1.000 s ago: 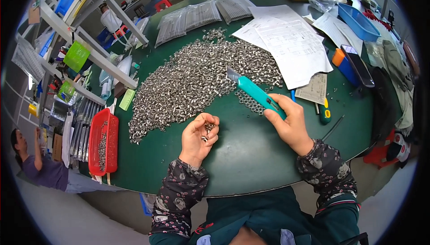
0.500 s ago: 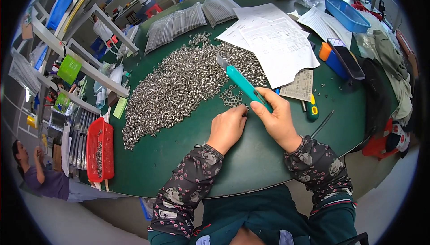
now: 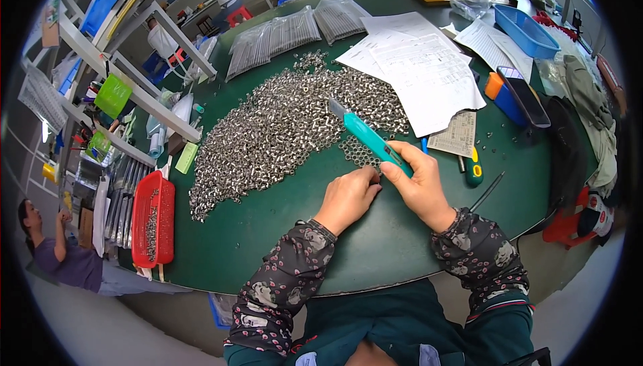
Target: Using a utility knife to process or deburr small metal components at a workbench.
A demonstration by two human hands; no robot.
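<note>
My right hand is closed round a teal utility knife; its blade is out and points far left, over the pile. Close beside it my left hand rests low over the table, fingers curled and pressed together. Whatever those fingertips hold, if anything, is hidden. Just beyond them a small patch of metal rings lies flat in a single layer. Farther off and to the left spreads a big heap of small, shiny metal sleeves, touching the patch's far side.
A red basket with some metal pieces stands at the left edge. Paper sheets overlap the heap's right side. A yellow-green handled tool and a dark pen-like tool lie at right, near a phone. Bagged rods lie behind.
The whole view has shifted slightly, so the table's things appear a little farther right. Both hands keep nearly the same pose, with the knife still in the right one.
</note>
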